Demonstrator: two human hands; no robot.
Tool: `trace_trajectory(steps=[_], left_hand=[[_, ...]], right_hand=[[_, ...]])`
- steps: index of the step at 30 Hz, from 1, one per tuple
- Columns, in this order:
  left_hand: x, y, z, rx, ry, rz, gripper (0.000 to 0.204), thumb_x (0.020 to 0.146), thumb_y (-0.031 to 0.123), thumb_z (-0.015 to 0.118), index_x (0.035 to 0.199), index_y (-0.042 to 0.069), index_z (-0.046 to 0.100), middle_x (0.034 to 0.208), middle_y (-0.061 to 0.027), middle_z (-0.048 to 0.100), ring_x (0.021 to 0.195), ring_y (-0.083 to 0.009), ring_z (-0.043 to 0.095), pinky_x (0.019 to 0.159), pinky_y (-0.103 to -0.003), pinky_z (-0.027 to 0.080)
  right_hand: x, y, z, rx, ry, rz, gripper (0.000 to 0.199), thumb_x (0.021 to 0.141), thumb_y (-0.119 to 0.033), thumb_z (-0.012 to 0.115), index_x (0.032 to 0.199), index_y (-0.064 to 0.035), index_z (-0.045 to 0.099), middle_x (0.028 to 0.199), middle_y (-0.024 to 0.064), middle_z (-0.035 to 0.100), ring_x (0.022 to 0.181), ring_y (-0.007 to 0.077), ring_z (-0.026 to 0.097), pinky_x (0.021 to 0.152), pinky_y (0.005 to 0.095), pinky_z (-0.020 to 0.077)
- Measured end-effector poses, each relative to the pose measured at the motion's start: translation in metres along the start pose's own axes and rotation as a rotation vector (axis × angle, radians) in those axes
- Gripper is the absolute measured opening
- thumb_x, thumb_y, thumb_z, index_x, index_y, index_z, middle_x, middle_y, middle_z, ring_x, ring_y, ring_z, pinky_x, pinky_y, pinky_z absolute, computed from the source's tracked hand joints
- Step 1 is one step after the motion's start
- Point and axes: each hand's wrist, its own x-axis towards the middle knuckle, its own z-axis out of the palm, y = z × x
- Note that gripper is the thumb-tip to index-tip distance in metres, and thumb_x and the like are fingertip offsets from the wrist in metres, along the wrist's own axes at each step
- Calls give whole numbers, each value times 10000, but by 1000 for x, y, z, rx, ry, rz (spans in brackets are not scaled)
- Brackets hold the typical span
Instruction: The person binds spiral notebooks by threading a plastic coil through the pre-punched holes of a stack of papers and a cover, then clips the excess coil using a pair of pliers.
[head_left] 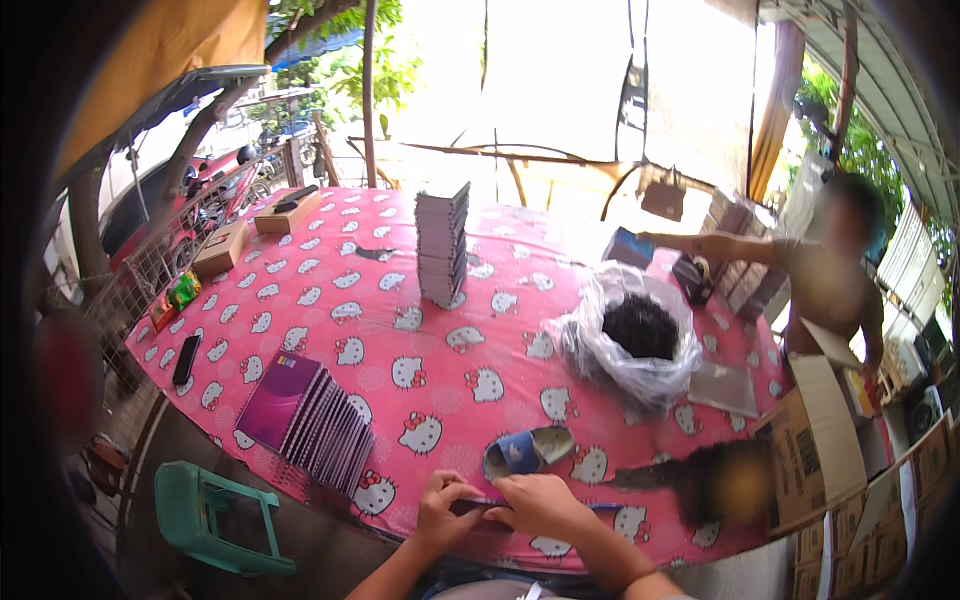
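Observation:
My left hand [448, 512] and my right hand [540, 506] are close together at the table's near edge. Both have their fingers closed on a thin dark purple notebook [488, 506], mostly covered by my hands. Just beyond my right hand lies a blue and grey slide sandal [515, 454]. To the left of my hands, a leaning row of purple spiral notebooks [318, 425] rests on the pink cat-patterned tablecloth [440, 375].
A tall notebook stack [440, 250] stands mid-table. Right of it are a clear plastic bag [655, 375] with dark contents and an open carton [815, 440]. A person [835, 270] at the right reaches toward a blue box [628, 247]. A phone [186, 360] and green stool [215, 520] are left.

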Motion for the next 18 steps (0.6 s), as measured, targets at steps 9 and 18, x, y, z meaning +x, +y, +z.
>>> trace_trajectory(steps=[9,18], left_hand=[[-10,-15,-1,-197,-34,-316,393,678,67,822,950,74,538,908,-53,561,884,-155,572,732,-294,485],[-15,-25,-7,-600,31,-150,251,852,-101,604,1070,18,570,1051,-93,628,950,-125,601,827,-255,493]], right_hand=[[9,-2,7,-4,-18,-76,446,817,-445,631,950,-20,607,931,164,661,912,334,639,752,424,507],[26,-9,7,-85,-102,3,441,786,-440,665,925,-22,644,924,167,677,910,326,657,741,432,524]])
